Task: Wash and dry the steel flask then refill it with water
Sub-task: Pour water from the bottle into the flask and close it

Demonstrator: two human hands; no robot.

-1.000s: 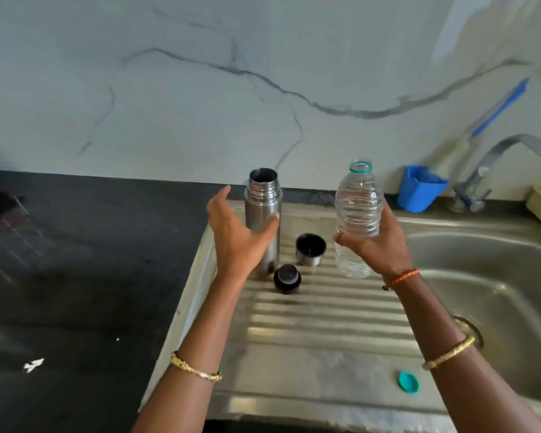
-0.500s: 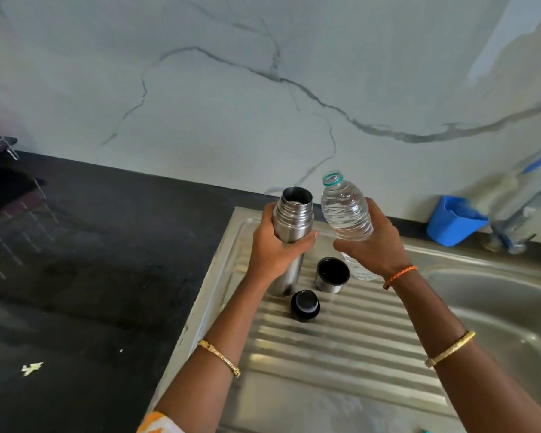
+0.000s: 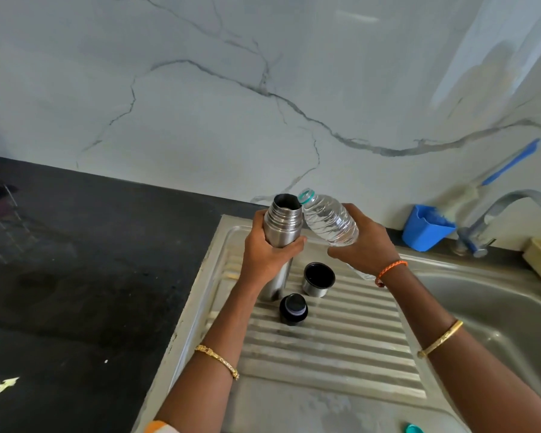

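Steel, cylindrical and uncapped, the open flask [image 3: 282,232] stands on the ribbed steel drainboard [image 3: 341,348] of the bench, our left hand [image 3: 263,257] wrapped round its body. Our right hand [image 3: 364,242] grasps the clear ribbed plastic water bottle [image 3: 328,221], water inside. Half a second ago the bottle was nearly upright; now it tilts left, its teal-ringed mouth meeting the flask's rim.
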